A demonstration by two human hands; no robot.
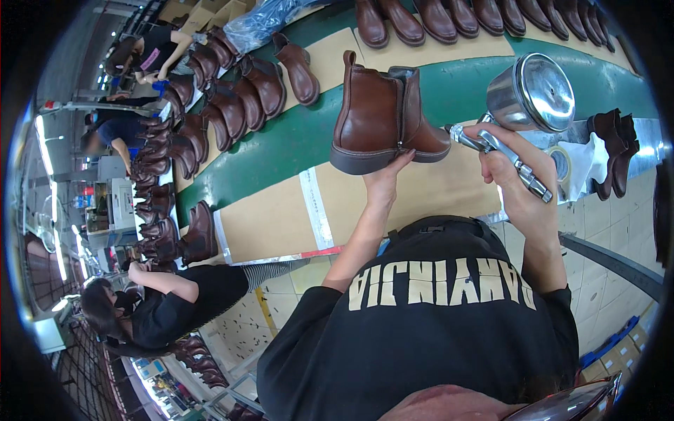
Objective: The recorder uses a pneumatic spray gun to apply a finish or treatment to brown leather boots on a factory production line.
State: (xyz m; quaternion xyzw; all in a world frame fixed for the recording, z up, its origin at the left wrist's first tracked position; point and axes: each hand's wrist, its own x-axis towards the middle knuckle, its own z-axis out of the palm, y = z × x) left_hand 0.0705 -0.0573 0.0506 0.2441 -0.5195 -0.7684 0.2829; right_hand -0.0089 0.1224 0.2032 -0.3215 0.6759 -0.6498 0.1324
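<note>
1. Right of centre, the right hand [523, 179] is closed around a silver spray gun [516, 105], nozzle just beside the boot's toe; touching, I cannot tell.
2. At centre, the left hand [382, 181] grips the brown ankle boot [368, 116] from beneath, upright, toe rightward.
3. Beyond lies a green table [449, 84].
4. More brown boots [460, 19] line the frame's top.
5. Far left, a co-worker [189, 309] in black.

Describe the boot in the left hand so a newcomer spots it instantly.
Start at the green table crossing the upper picture. Over it, the left hand holds a brown ankle boot, toe pointing right toward a silver spray gun. Unlike the rows of boots beyond, it is held up.
</note>
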